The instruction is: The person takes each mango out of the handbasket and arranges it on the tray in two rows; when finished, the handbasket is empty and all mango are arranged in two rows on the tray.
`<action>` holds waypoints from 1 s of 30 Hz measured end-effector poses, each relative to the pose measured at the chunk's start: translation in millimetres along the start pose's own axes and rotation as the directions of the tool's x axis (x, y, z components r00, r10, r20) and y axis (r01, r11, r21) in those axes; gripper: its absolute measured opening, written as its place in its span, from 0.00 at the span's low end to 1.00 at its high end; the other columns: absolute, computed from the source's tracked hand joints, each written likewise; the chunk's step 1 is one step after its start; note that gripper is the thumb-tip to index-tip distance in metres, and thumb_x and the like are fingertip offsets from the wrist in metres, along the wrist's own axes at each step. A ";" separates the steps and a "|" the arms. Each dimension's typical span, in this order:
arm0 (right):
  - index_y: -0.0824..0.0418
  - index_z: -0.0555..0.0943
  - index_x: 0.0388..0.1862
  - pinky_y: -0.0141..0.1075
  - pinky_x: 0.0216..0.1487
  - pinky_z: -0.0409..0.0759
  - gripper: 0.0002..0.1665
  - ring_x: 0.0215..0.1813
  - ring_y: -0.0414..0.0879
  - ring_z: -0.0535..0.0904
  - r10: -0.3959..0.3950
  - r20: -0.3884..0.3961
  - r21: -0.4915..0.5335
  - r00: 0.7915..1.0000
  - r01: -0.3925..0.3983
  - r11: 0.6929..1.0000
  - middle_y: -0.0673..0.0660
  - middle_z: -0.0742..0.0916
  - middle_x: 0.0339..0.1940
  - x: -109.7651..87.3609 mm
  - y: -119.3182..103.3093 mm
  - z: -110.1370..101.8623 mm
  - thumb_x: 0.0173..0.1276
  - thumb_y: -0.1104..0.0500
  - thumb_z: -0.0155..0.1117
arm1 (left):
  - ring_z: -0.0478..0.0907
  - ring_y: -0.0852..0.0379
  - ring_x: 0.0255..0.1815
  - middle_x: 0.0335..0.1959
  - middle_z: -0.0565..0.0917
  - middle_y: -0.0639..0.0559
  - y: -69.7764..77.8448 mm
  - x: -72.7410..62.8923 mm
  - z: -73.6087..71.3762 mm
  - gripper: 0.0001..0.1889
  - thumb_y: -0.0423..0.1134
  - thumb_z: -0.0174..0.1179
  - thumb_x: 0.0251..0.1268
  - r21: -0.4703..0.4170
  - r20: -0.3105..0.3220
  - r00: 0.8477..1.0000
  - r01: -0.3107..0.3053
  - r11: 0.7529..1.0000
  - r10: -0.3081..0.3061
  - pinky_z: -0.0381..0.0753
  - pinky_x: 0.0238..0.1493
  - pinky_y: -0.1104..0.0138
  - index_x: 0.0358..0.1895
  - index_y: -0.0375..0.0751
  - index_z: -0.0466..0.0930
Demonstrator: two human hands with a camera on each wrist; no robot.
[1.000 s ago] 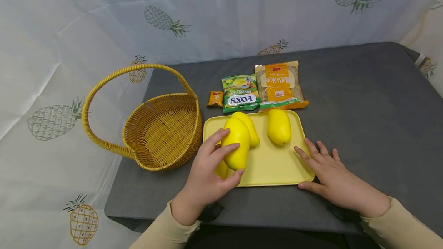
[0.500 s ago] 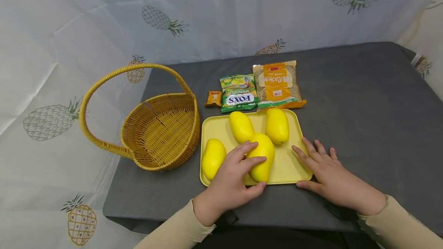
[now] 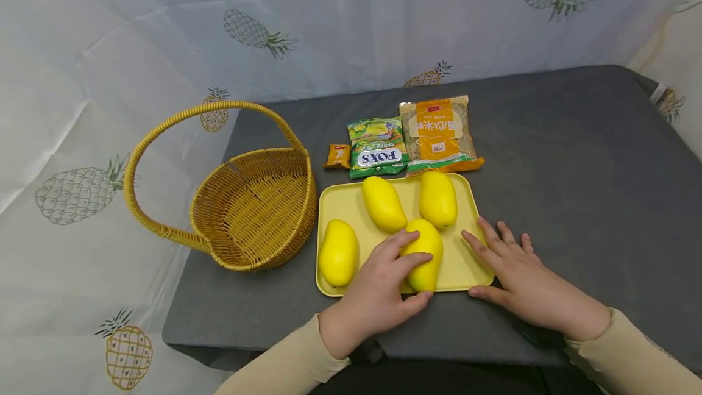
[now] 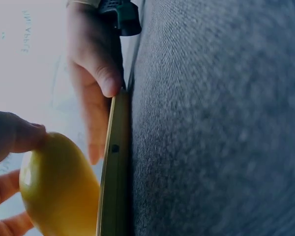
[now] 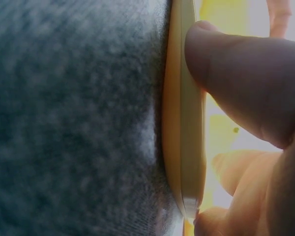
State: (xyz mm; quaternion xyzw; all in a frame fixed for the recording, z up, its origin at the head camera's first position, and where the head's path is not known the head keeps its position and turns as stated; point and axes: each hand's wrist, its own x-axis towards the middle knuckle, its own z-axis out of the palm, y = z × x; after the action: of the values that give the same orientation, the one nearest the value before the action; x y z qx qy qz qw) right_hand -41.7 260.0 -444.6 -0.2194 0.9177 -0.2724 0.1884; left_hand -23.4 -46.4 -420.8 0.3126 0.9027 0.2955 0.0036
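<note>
My left hand (image 3: 378, 291) grips a yellow mango (image 3: 428, 252) between thumb and fingers, low over the front of a pale yellow tray (image 3: 460, 261). Seen from the left wrist, the mango (image 4: 61, 189) sits at or just above the tray rim; whether it touches the tray floor I cannot tell. Three more mangoes lie on the tray: one at left (image 3: 338, 253), one at back middle (image 3: 384, 203), one at back right (image 3: 439, 200). With fingers spread, my right hand (image 3: 518, 276) rests at the tray's right edge. In the right wrist view its thumb (image 5: 250, 78) touches the rim.
Left of the tray stands a woven basket (image 3: 260, 218) with a tall arched handle and nothing inside. Behind the tray lie a small orange packet (image 3: 338, 156), a green FOX'S candy bag (image 3: 378, 148) and a larger orange-labelled bag (image 3: 437, 133). Dark grey cloth covers the table (image 3: 559, 169).
My left hand has carried the mango rightward and down to the tray's front middle, uncovering the left mango. The right hand stays at the tray's edge.
</note>
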 end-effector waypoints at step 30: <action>0.51 0.56 0.94 0.85 0.78 0.41 0.60 0.88 0.84 0.43 0.004 0.014 -0.005 1.000 -0.003 1.000 0.68 0.51 0.94 -2.0 -3.1 -8.3 0.73 0.35 0.75 | 0.79 0.48 0.77 0.76 0.80 0.45 3.7 -4.6 -9.5 0.28 0.49 0.79 0.69 0.094 -0.021 1.000 -0.001 0.996 0.003 0.79 0.78 0.55 0.69 0.45 0.86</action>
State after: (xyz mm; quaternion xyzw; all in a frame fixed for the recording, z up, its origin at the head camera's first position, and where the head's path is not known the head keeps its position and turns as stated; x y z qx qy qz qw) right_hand -42.9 262.1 -435.8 -0.2202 0.9174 -0.2682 0.1950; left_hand -19.3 -51.7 -411.8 0.3105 0.9152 0.2561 -0.0208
